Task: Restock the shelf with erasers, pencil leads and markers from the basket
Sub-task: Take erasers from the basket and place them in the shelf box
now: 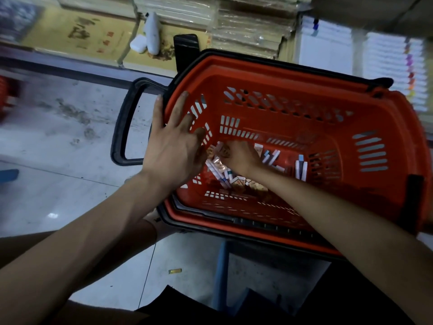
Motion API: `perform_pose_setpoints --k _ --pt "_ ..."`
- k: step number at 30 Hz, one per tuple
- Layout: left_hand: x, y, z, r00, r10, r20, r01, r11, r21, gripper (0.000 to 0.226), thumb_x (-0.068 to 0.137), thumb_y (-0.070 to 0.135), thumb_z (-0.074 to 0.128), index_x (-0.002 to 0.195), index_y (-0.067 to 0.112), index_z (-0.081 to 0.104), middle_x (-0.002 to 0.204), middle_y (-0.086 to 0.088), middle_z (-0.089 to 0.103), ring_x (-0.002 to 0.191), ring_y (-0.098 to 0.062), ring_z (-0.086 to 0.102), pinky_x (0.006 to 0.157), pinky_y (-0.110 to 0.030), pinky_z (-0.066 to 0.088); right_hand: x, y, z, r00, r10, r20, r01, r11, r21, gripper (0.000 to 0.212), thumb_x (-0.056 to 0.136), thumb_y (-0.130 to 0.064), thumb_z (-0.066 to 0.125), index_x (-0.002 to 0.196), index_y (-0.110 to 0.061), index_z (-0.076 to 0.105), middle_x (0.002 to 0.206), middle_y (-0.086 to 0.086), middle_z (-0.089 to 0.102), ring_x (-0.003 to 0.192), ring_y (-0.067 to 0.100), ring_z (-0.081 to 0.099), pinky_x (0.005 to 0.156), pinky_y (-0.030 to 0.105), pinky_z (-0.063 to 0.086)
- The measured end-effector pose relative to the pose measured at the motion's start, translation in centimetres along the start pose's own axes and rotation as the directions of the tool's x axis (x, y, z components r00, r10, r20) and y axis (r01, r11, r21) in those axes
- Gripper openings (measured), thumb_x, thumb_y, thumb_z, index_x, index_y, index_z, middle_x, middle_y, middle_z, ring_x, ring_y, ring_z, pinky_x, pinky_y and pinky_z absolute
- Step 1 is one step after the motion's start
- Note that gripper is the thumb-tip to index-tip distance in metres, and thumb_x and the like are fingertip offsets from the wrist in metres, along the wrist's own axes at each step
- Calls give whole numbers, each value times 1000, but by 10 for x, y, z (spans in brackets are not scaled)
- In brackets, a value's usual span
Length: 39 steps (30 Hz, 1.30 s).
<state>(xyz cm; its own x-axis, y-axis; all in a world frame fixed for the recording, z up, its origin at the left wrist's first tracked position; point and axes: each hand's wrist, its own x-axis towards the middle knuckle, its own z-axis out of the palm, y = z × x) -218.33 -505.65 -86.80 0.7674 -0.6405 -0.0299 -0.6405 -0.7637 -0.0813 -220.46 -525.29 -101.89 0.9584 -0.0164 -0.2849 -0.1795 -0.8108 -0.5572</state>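
Erasers (236, 181) lie under right hand (239, 158) inside basket (304, 73).

- Basket (293, 73) stands on the floor (58, 148), shelf (234, 24) behind it.
- Small boxes (236, 181) lie in the basket's bottom.
- Left hand (173, 151) on the basket's left rim; right hand (239, 156) inside, on the boxes.
- Handle (124, 120) sticks out left.

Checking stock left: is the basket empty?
No, small packets lie on the floor of the orange basket, where the right hand reaches among them.
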Motion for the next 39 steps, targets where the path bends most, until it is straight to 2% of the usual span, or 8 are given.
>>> perform_pose_setpoints --k 10,13,16,20,24,27,30,39 --pt "21 -9 -11 956 -207 -210 60 833 -550 37 101 32 51 129 13 66 126 -7 66 128 -27 57 113 -41 40 -23 -65 -108 954 -192 -230 238 953 190 20 88 -36 74 85 -17 73 69 -1 69 60 15 66 54 39 50" --pt "22 -2 -35 919 -392 53 162 251 -954 26 103 34 55 120 21 70 115 1 73 111 -19 68 96 -39 53 -31 -101 -137 926 -230 -299 297 933 203 20 84 -36 74 90 -17 72 81 0 66 69 17 65 61 43 53" --pt "23 2 -60 868 -293 401 235 -469 -851 32 103 33 55 117 10 71 108 -8 76 101 -21 72 91 -40 56 -36 -137 -154 892 -342 -295 377 924 68 25 81 -36 74 101 -22 74 92 -2 59 79 12 59 69 40 53" --pt "20 -8 -78 839 -164 519 157 -840 -519 28 105 21 47 108 5 70 107 -13 75 99 -21 74 93 -37 58 -30 -160 -161 863 -370 -344 437 889 141 38 80 -53 76 106 -26 73 91 -7 65 79 5 62 69 28 55" --pt "13 -34 -75 774 -273 571 106 -834 -542 13 100 19 50 107 12 59 84 -7 64 79 -20 66 83 -36 61 -11 -118 -142 781 -262 -567 448 868 216 37 100 -44 58 80 -14 68 75 -1 64 67 12 58 60 27 45" --pt "6 -44 -75 758 -314 571 135 -781 -609 16 97 20 48 106 11 57 68 0 47 55 -12 48 60 -27 54 10 -57 -83 956 -205 -208 244 952 185 40 98 -44 60 76 -11 70 68 5 66 60 20 60 61 40 51" --pt "2 -45 -75 780 -292 554 195 -727 -659 13 95 20 48 98 13 58 67 0 43 53 -11 39 51 -23 44 29 -18 -26 960 -209 184 238 960 -151 28 92 -45 63 90 -19 75 83 0 73 73 17 69 67 36 58" --pt "5 -50 -64 797 -224 561 286 -678 -677 16 97 16 47 104 13 62 77 -2 60 57 -12 48 52 -22 47 68 -13 51 906 -231 354 410 686 -601 29 98 -36 49 100 -25 76 101 -5 68 104 21 60 97 38 40"
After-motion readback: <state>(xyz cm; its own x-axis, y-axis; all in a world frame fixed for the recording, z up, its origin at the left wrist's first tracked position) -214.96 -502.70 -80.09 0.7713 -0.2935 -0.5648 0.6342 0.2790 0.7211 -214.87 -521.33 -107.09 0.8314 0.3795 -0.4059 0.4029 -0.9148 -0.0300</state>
